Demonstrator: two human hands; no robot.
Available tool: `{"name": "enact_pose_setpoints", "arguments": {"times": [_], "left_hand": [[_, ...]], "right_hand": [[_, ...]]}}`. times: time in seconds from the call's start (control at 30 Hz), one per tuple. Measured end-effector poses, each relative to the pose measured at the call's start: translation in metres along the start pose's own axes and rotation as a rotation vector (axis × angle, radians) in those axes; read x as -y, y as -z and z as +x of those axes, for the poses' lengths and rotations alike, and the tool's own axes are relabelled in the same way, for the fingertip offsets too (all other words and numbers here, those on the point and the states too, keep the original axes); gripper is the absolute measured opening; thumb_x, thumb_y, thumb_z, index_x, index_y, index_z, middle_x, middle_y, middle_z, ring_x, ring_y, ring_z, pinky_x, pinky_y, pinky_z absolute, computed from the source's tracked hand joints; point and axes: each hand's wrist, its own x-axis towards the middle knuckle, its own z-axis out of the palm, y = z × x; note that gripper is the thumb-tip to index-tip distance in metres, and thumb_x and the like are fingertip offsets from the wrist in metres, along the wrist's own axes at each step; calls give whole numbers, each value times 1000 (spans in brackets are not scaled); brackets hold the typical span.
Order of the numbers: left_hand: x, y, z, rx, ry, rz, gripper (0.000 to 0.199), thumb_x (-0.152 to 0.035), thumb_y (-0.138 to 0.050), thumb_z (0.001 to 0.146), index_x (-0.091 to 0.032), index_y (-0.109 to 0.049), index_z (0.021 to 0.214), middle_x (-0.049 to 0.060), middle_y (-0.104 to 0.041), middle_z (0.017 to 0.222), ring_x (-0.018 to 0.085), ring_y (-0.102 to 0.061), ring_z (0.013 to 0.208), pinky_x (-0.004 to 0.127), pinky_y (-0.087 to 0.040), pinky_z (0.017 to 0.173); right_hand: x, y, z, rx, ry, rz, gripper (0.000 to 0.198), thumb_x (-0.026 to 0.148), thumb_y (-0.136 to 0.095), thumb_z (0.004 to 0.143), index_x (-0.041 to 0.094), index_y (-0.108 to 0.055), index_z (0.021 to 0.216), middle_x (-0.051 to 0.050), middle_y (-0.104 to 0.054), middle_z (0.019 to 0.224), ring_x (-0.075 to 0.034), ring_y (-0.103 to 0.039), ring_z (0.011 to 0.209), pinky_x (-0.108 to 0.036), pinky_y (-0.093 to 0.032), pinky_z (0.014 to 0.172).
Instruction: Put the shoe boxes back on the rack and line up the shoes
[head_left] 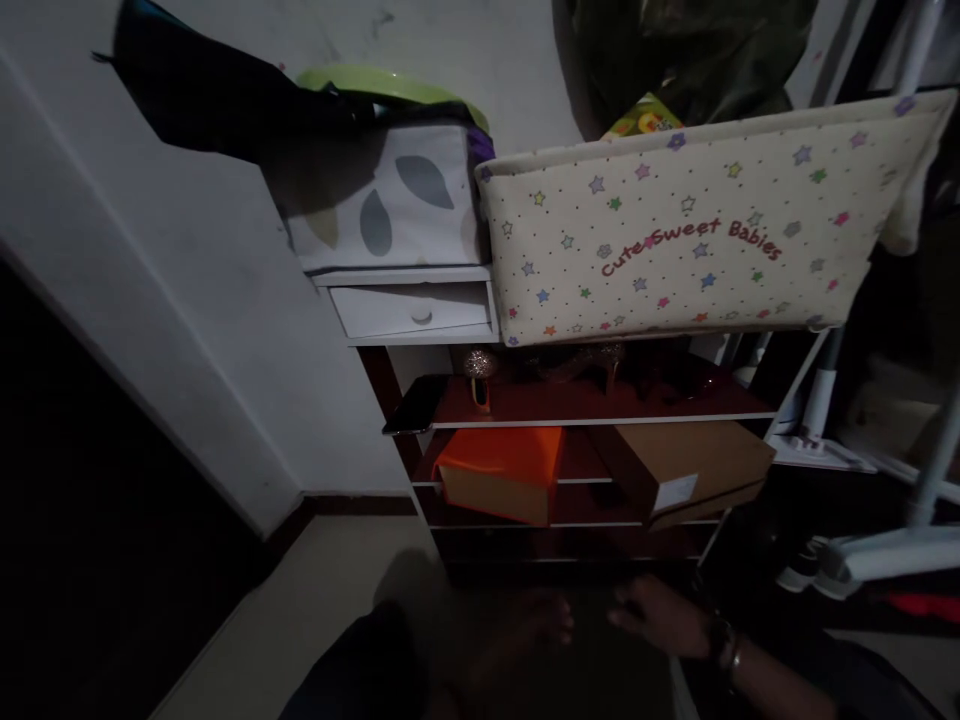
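Low in front of the shelf rack, my left hand (536, 622) is in deep shadow, its fingertips pointing right and slightly apart. Facing it across a gap is my right hand (664, 615), thumb and fingers apart, with a bracelet (733, 655) on the wrist. I see nothing held in either hand. Both are nearest to the dark bottom shelf (570, 545). The area between and below them is too dark to make out. Above the hands, an orange shoebox (499, 465) and a brown cardboard box (690, 465) lie tilted on the lower shelves.
Glittery high-heeled shoes (480, 365) and a phone-like dark slab (418, 404) rest on the upper shelf. A star-patterned fabric bin (675, 240) and a leaf-patterned box (382, 200) stand on top, above a small white drawer (412, 310). White metal stand legs (892, 555) are at right.
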Motion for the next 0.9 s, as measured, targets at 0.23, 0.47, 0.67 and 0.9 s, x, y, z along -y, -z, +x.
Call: {"name": "enact_pose_setpoints", "arguments": {"times": [0.23, 0.47, 0.67, 0.9], "left_hand": [[-96, -55, 16, 403, -208, -167, 64, -65, -80, 80, -19, -40, 61, -7, -29, 55, 7, -28, 49, 23, -26, 50], [-106, -36, 29, 690, -261, -225, 81, -92, -47, 84, -22, -22, 52, -9, -14, 44, 4, -12, 38, 24, -9, 41], [-82, -19, 55, 677, -198, -251, 82, -99, -40, 76, -24, -20, 52, -10, -13, 43, 3, -10, 37, 24, -7, 39], [-85, -19, 58, 728, -157, -242, 84, -100, -49, 71, -24, -19, 51, -9, -13, 42, 4, -11, 35, 24, -8, 38]], "right_hand": [[97, 82, 25, 114, 463, 964, 73, 84, -46, 95, 21, -33, 60, 6, -28, 56, -8, -24, 52, -26, -21, 52], [69, 77, 29, 306, 636, 1175, 79, 98, -20, 84, 23, -29, 58, 7, -24, 49, -6, -20, 43, -25, -15, 45], [42, 59, 39, 422, 589, 1231, 79, 97, -15, 83, 24, -28, 57, 8, -23, 48, -5, -16, 40, -23, -13, 42], [44, 62, 34, 441, 527, 1199, 80, 98, -16, 82, 24, -27, 57, 8, -22, 48, -5, -16, 40, -24, -12, 43]]}}
